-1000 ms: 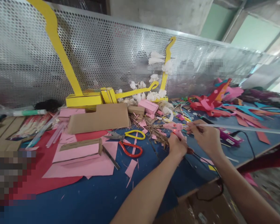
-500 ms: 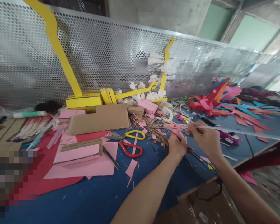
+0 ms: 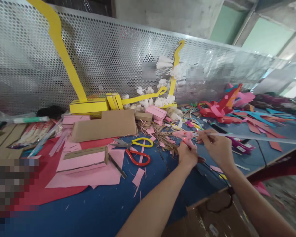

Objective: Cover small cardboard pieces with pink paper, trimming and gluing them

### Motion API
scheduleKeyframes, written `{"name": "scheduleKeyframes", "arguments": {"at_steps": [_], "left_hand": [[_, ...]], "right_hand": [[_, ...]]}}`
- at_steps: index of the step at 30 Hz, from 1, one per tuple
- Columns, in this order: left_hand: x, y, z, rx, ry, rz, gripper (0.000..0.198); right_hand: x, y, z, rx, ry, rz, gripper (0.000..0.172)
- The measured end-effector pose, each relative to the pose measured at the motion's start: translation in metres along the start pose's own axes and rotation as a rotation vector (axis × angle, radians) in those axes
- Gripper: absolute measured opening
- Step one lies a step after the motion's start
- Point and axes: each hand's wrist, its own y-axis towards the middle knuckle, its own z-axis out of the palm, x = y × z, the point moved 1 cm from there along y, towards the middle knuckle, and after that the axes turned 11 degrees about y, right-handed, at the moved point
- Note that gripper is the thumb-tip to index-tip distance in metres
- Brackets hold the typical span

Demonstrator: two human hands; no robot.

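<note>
My left hand is closed round a pink glue gun whose black cord trails toward the table's edge. My right hand pinches one end of a long translucent glue stick that reaches out to the right. The stick's near end sits at the back of the gun. Both hands hover over the blue table top, close together.
Yellow-handled scissors and red-handled scissors lie left of my hands. Pink paper, a pink-faced cardboard box, a brown cardboard piece and yellow cardboard shapes stand against a perforated metal wall. Coloured paper cutouts lie at right.
Almost nothing moved. My right hand and the glue stick have shifted very slightly toward the glue gun; the view has drifted a little.
</note>
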Motion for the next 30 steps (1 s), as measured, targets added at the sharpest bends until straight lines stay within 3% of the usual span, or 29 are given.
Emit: {"name": "scheduleKeyframes", "arguments": {"at_steps": [15, 30], "left_hand": [[-0.0034, 0.0, 0.0008, -0.018, -0.006, 0.008, 0.023], [-0.0005, -0.0008, 0.0014, -0.038, -0.025, 0.052, 0.02]], "right_hand": [[0.0034, 0.0053, 0.0026, 0.009, -0.019, 0.036, 0.04], [0.0017, 0.0091, 0.0073, 0.031, -0.07, 0.036, 0.05]]}}
